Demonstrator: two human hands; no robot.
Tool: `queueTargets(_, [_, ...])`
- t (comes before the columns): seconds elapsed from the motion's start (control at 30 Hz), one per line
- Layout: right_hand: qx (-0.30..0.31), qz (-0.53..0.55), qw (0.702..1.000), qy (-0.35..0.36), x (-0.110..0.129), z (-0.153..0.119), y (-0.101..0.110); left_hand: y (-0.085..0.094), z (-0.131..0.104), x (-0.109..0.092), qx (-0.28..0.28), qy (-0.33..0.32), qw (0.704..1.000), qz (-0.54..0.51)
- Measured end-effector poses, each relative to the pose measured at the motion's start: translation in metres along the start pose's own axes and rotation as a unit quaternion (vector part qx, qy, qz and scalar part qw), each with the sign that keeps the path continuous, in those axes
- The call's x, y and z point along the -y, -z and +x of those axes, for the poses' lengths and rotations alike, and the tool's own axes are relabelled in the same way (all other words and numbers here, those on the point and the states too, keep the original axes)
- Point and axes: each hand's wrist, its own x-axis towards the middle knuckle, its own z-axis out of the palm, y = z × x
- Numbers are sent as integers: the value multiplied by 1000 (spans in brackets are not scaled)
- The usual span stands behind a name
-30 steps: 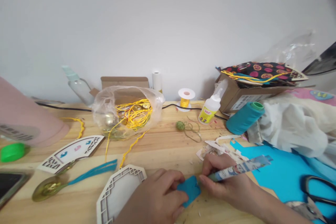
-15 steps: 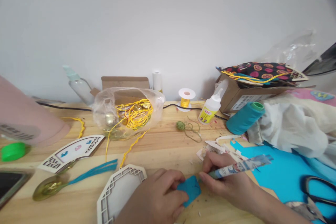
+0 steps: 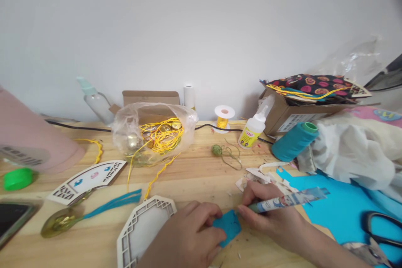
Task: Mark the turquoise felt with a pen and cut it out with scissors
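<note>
**Both hands on a small blue piece at the near table edge**

Hidden or cut off first. The pink object (image 3: 34, 142) at far left runs out of frame, and I can't tell what it is. The white cloth heap (image 3: 351, 155) at right covers whatever is under it. The blue sheet (image 3: 342, 213) is cut by the frame edge, with the scissors (image 3: 381, 228) on it only partly in view. The dark flat item (image 3: 12, 220) at lower left is cropped and unreadable. My left hand (image 3: 188, 238) hides part of the small blue piece (image 3: 228, 226).

Containers: the cardboard box (image 3: 289, 115) at back right has patterned fabric (image 3: 314, 83) heaped over its top, so I can't see inside. The clear plastic bag (image 3: 153, 132) holds gold round pieces and tangled yellow cord, with cord trailing out onto the wood.

Hands: left is curled, fingertips pressing the blue piece flat on the table (image 3: 194, 171). My right hand (image 3: 273, 217) is closed around a pen with a printed barrel (image 3: 289, 200), tip on the piece's right edge.

Room: the near edge is tight. The white fretwork panel (image 3: 141, 230) sits just left of my left hand and paper scraps (image 3: 260, 173) lie just behind my right. The open wood is mid-table, between the bag and the teal thread cone (image 3: 293, 141). The glue bottle (image 3: 253, 130) and yellow spool (image 3: 223, 116) are near the wall.
</note>
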Motion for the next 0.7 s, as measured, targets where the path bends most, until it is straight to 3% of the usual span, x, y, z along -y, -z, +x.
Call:
queueTargets(0.1, [0, 4, 1000, -1, 1, 0, 0, -14, -3, 5, -74, -13, 997, -1])
queueTargets(0.2, [0, 8, 1000, 3, 1, -1, -1, -24, -6, 9, -87, -20, 996, -6])
queueTargets(0.33, [0, 15, 1000, 2, -1, -1, -2, -23, -6, 10, -97, -26, 995, 3])
queueTargets(0.57, [1, 2, 1000, 11, -3, 0, -3, -20, -3, 7, -88, -21, 996, 5])
queueTargets(0.7, [1, -1, 1000, 12, -3, 0, -3, -4, 1, 0, -7, 0, 1000, 7])
